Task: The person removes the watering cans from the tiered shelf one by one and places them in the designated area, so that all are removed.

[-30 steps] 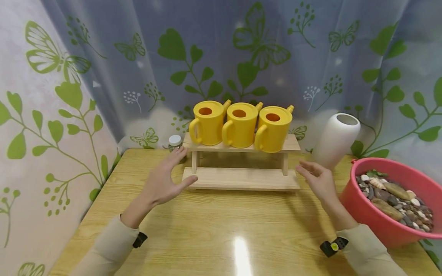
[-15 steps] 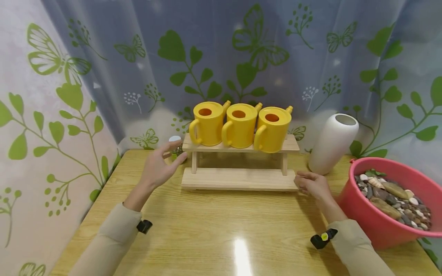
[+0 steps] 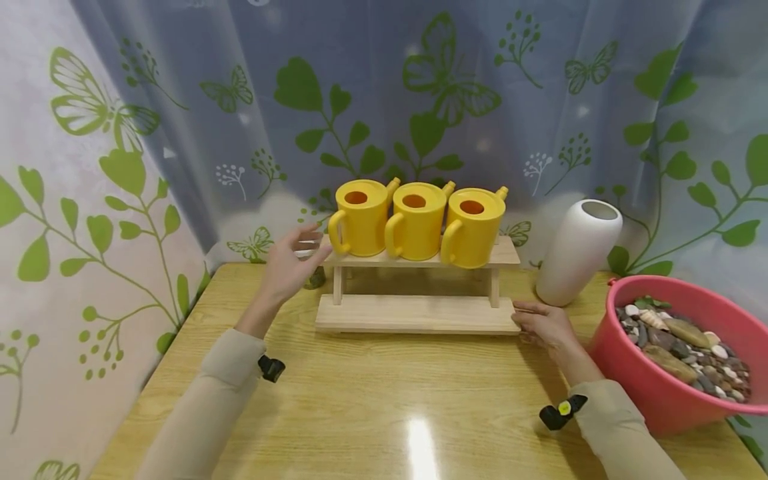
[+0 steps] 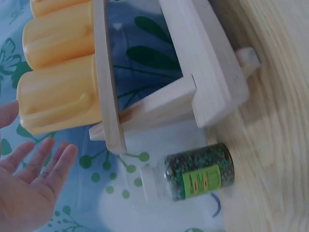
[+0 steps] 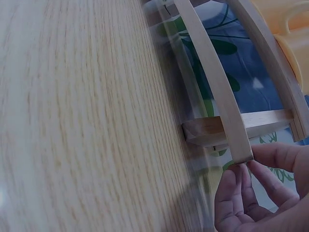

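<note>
Three yellow watering cans (image 3: 418, 223) stand in a row on the upper board of a two-tier wooden shelf (image 3: 414, 313). Beside the upper board's left end is my left hand (image 3: 287, 268), its fingers spread and holding nothing; in the left wrist view a gap separates them from the nearest can (image 4: 60, 96). My right hand (image 3: 549, 328) pinches the right end of the lower board, thumb and curled fingers at its corner (image 5: 241, 157) in the right wrist view. Partly hidden behind my left hand is a small white-capped jar (image 4: 200, 171) of dark green and reddish granules.
A white vase (image 3: 579, 253) stands at the back right. In front of it, a pink bucket (image 3: 636, 360) holds pebbles (image 3: 690, 347) and shells. The wooden table (image 3: 360, 407) meets a leaf-patterned curtain (image 3: 372, 87) behind and at the left.
My right hand has moved left onto the lower board's end. My left hand drew back toward the jar, then rose beside the upper board. The cans and shelf look unmoved.
</note>
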`<state>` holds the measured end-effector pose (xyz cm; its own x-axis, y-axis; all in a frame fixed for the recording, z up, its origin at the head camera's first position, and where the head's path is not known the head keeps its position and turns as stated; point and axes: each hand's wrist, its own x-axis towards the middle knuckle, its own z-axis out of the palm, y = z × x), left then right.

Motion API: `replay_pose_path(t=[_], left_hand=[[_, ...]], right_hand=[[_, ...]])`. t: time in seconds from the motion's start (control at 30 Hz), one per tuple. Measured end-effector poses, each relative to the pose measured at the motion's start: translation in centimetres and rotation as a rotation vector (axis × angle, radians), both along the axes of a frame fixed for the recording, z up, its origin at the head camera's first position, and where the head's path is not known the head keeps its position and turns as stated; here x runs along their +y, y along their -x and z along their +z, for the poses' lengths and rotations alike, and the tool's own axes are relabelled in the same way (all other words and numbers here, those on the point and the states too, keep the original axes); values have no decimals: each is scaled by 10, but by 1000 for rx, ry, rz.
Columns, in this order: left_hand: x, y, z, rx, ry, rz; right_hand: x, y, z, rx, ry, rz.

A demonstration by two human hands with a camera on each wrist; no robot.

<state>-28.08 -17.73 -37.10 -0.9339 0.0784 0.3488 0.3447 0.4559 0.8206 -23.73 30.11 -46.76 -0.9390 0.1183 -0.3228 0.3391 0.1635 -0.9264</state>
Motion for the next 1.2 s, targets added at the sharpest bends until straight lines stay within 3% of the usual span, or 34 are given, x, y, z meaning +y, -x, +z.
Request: replay_pose_path(t=[0.33,0.57,0.7,0.97,1.07,1.2], left_hand=[[18,18,3,56,-70,5],[20,19,4,69,-41,67],[17,15,5,77,-74,76],[-8,-1,17,202,-149,110],[-25,-8,20,249,-165,163],[-54,-17,15,271,-148,282]], right_hand=[[-3,6,0,6,-9,38],[-5,6,-1,6,6,40],[-4,5,-3,2,9,42],[1,2,-6,15,10,41],[2,1,-6,10,8,35],[4,0,-5,10,0,43]])
